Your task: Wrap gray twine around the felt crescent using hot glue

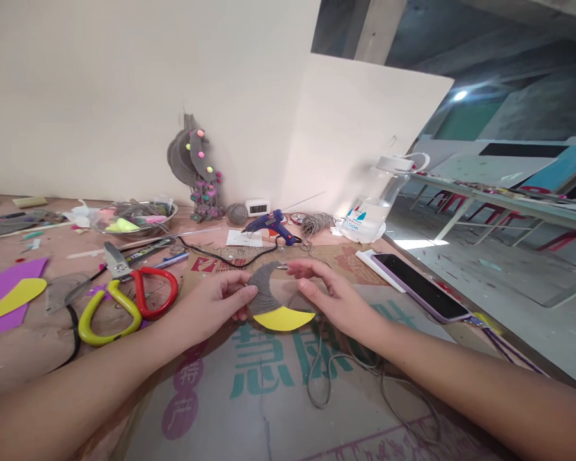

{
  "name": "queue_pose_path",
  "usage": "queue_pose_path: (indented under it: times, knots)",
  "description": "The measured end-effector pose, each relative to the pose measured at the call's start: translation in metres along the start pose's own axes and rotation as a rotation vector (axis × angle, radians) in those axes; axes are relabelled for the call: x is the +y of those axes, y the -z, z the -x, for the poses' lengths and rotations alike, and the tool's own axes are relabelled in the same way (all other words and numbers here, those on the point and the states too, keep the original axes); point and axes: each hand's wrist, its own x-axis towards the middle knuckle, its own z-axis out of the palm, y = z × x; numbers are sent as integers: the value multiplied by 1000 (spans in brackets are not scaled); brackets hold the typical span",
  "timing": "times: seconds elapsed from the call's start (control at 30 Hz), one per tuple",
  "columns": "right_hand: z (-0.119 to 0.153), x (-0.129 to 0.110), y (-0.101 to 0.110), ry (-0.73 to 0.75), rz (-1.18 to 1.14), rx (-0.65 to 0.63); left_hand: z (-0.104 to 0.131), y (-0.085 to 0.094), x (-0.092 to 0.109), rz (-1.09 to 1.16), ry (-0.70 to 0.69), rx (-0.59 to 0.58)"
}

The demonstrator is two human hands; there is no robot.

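My left hand (231, 296) grips the left edge of a crescent cutout between thumb and fingers. Its lower part is bare yellow card (284, 319); grey yarn (264, 287) is wound closely around the upper part. To the right of the crescent, my right hand (324, 291) is curved near its upper tip, thumb and index finger apart, with nothing visible between them. Some of its fingers are hidden. Loose grey yarn (327, 384) trails below the right hand in loops across the printed cardboard (211, 397).
Left are red-and-yellow-handled scissors (129, 291), purple sheet (9, 301) and a bowl (170, 214) of craft bits. Behind stand a glue gun (271, 225), yarn bundle (317, 223), small clock (258, 208) and pompom-decorated grey ornament (192, 157). Right are a water bottle (369, 205) and phone (420, 285).
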Motion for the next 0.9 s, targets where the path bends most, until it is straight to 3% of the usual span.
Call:
queue_pose_path:
  times: [0.07,0.27,0.47,0.63,0.9]
  knots:
    - [2,-2,1,37,41,31,0,0,0,-28,3,8]
    - [4,-7,-2,157,190,-161,0,1,-3,-87,-3,32]
    - [2,-3,-5,88,89,-195,0,1,-2,-131,-62,67]
    - [1,-3,-3,90,57,-177,0,2,1,-185,-122,18]
    - [0,-5,-3,14,33,-186,1,5,-1,-113,-91,-48]
